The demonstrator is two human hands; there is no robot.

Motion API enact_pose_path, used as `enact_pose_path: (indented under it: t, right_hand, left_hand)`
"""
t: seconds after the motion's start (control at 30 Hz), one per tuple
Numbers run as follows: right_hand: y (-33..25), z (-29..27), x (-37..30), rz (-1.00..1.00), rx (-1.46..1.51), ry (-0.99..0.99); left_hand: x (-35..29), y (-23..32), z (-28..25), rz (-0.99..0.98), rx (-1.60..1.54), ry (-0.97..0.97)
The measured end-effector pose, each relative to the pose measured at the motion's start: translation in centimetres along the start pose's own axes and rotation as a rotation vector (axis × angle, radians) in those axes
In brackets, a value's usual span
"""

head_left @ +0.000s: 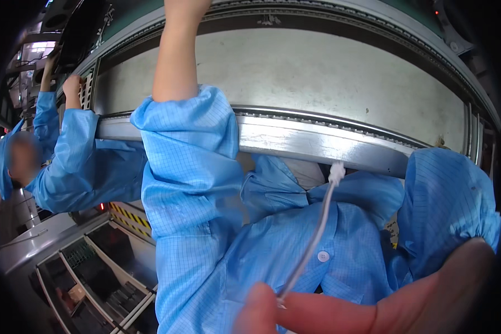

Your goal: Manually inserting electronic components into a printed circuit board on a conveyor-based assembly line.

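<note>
Close to the camera at the lower right, my right hand [395, 306] is pinched between thumb and finger on a thin, slightly bent stick [316, 239]. A white, fluffy-looking tip [336, 173] ends the stick, pointing up toward the metal rail. What exactly the stick is, I cannot tell. My left forearm [176, 61] reaches up across the conveyor and leaves the picture at the top edge, so the left hand is out of sight. Below that forearm lies a wide grey conveyor bed [317, 72].
A shiny metal rail [317, 139] with a chain runs along the conveyor's near edge. At the left a co-worker in a blue sleeve [75, 156] reaches over the same line. A divided black tray [108, 250] stands at the lower left beside yellow-black striping [129, 217].
</note>
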State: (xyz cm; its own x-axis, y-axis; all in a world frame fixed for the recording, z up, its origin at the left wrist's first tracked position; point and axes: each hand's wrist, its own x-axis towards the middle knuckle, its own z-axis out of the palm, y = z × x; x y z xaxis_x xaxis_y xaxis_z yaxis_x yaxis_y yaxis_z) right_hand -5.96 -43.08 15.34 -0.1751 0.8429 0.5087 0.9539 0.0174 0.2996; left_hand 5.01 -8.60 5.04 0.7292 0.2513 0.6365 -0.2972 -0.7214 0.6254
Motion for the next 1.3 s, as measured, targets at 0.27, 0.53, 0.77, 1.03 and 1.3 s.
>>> enact_pose_path:
  t: [0.27,0.53,0.77,1.03,1.3]
  right_hand:
    - [-1.3,-4.2,-3.0,-0.172,-0.141,0.006]
    - [1.2,-3.6,-1.5,-0.192,0.261,0.158]
    - [4.4,-5.5,2.5,0.033,0.320,0.050]
    - [6.5,-6.9,4.6,0.042,0.310,0.032]
    - [9.4,-8.0,6.3,-0.054,0.309,0.014]
  left_hand:
    - [0.2,-0.1,-1.0,0.085,0.038,0.076]
    - [-0.1,-2.0,0.9,0.211,0.170,0.128]
    - [0.2,1.4,1.2,0.265,0.039,0.157]
    - [-0.3,1.0,1.1,0.237,0.085,0.116]
    - [0.4,2.7,0.8,0.147,-0.157,0.191]
